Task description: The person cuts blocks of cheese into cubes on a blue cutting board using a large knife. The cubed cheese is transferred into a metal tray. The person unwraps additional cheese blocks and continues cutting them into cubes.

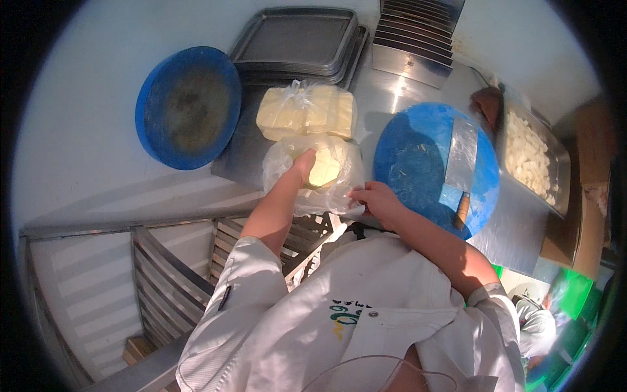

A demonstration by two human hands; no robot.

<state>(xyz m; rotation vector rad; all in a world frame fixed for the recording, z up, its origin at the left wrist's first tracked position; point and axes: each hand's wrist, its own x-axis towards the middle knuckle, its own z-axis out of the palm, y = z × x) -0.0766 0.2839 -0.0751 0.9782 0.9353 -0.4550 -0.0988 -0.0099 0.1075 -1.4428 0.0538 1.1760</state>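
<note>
An opened clear plastic bag [279, 169] lies in front of me with pale yellow blocks [325, 166] inside. My left hand [304, 165] reaches into the bag's mouth at the left side of a block; its fingertips are hidden, so its grip cannot be told. My right hand [379, 201] pinches the bag's edge between thumb and fingers. Just behind stands a knotted clear bag [296, 93] full of similar pale yellow blocks [333, 110]. To the right, a cleaver with a wooden handle [461, 157] lies on a round blue cutting board [411, 161].
Stacked metal trays [303, 39] stand at the back. A second round blue board [188, 108] leans on the left wall. A slotted metal rack [414, 44] is behind; a metal pan [563, 171] of white chunks [529, 152] and cardboard [592, 215] are right. Another person [536, 323] is at lower right.
</note>
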